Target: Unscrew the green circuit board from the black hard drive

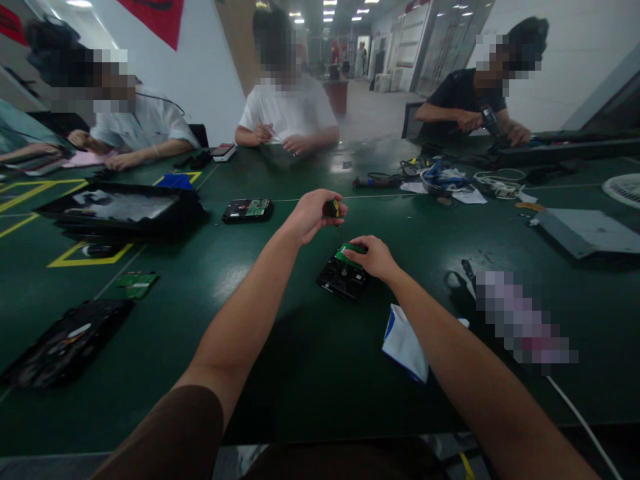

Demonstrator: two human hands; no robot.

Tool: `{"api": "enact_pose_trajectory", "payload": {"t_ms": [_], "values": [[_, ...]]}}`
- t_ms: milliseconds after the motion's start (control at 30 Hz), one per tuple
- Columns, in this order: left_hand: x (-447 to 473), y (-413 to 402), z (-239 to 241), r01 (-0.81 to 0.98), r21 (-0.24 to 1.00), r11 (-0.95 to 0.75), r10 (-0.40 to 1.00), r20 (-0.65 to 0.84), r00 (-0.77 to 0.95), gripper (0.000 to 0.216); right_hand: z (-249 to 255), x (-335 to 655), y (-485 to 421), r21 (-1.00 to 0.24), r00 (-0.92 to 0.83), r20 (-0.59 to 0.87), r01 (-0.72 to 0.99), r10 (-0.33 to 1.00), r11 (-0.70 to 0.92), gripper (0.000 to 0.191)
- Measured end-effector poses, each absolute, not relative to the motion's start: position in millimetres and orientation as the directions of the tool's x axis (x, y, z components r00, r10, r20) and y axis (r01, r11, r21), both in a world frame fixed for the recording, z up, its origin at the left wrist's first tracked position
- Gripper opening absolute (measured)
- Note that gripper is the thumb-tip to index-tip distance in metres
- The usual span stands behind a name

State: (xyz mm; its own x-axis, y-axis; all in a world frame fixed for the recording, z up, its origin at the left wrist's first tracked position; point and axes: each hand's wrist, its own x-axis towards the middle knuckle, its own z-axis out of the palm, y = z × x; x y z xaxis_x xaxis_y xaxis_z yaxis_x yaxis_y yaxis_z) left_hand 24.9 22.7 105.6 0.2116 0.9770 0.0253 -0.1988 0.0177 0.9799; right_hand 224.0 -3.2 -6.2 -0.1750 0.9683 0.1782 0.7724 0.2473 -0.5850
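A black hard drive (340,277) with a green circuit board (349,253) on top lies on the dark green table (280,333) in front of me. My left hand (310,215) is closed around the black and yellow handle of a screwdriver (331,209) held upright, its thin shaft pointing down at the drive. My right hand (376,257) rests on the drive's far right corner, fingers pressed on the edge of the green board.
Another hard drive (247,210) lies further back; a black tray (120,210) and a loose green board (135,283) sit left. A white and blue cloth (404,343) lies near my right arm. Three people work across the table amid cables (440,177).
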Motion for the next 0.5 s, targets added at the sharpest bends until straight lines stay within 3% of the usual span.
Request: {"api": "enact_pose_trajectory", "payload": {"t_ms": [100, 333, 500], "values": [[26.4, 23.0, 104.6, -0.186, 0.982, 0.011, 0.976, 0.030, 0.216, 0.018, -5.7, 224.0, -3.0, -0.583, -0.185, 0.173, 0.772, 0.967, 0.252, 0.035], [24.6, 25.6, 98.4, 0.035, 0.986, -0.166, 0.967, 0.155, 0.203, 0.025, -4.9, 223.1, -4.6, -0.597, -0.168, 0.173, 0.766, 0.971, 0.239, 0.036], [24.6, 22.3, 101.1, 0.010, 0.988, -0.155, 0.964, 0.149, 0.221, 0.019, -4.8, 222.6, -4.7, -0.588, -0.172, 0.180, 0.771, 0.969, 0.246, 0.034]]}}
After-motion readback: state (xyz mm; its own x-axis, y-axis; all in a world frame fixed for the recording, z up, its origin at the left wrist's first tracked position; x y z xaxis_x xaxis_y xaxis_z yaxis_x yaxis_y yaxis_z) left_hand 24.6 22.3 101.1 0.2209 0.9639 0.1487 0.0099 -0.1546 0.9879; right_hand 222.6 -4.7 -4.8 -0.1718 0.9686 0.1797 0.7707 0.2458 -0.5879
